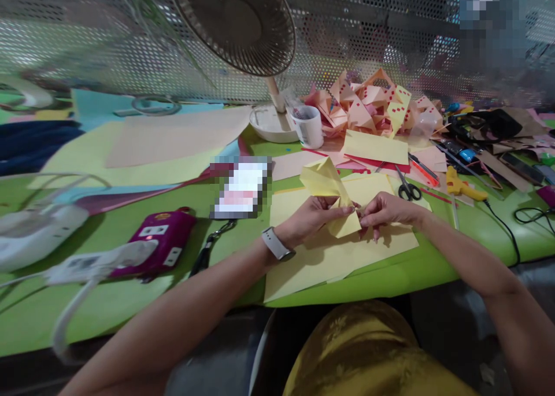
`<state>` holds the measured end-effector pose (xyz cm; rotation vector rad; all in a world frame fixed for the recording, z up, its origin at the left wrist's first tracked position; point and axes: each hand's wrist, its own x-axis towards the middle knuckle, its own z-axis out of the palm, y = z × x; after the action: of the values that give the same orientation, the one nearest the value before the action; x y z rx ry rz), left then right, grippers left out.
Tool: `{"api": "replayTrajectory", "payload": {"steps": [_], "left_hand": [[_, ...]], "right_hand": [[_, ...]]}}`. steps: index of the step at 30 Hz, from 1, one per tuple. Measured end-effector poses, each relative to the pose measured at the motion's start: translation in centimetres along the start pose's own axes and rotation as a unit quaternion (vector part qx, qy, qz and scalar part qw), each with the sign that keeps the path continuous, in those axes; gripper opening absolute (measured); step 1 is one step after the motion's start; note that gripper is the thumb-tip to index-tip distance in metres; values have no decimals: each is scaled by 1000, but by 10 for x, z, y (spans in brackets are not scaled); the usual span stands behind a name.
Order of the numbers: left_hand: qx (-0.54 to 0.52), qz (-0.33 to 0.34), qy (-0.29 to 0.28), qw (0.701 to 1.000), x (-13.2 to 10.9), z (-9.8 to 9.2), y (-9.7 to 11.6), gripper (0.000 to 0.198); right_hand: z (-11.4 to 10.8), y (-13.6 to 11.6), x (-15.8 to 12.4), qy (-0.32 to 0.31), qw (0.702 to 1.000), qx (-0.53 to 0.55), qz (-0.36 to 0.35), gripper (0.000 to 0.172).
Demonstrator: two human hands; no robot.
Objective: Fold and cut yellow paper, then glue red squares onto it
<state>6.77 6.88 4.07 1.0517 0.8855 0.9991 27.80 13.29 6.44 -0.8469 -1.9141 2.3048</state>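
A folded piece of yellow paper (323,179) is in my left hand (314,214), with the thumb and fingers closed on its lower part. The paper has a wide upper flap and a smaller lower flap. My right hand (385,211) is closed in a pinch at the right edge of the same paper, close to the left thumb. What exactly lies between the right fingertips is too small to make out. Both hands are above flat yellow sheets (303,269) on the green table. A grey watch band (274,243) circles my left wrist.
Black scissors (408,189), a red cutter (425,170) and a yellow glue gun (463,185) lie to the right. Folded pink paper pieces (359,110) are heaped behind, beside a white mug (309,127) and a fan (238,26). A phone (243,187) and purple power strip (160,237) lie left.
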Motion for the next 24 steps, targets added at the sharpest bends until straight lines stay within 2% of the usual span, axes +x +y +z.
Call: {"api": "replayTrajectory", "payload": {"steps": [15, 24], "left_hand": [[3, -21, -36, 999, -2, 3, 3, 28], [-5, -30, -23, 999, -2, 7, 4, 29]], "right_hand": [[1, -2, -2, -27, 999, -37, 18, 32], [1, -3, -1, -39, 998, -41, 33, 32]]}}
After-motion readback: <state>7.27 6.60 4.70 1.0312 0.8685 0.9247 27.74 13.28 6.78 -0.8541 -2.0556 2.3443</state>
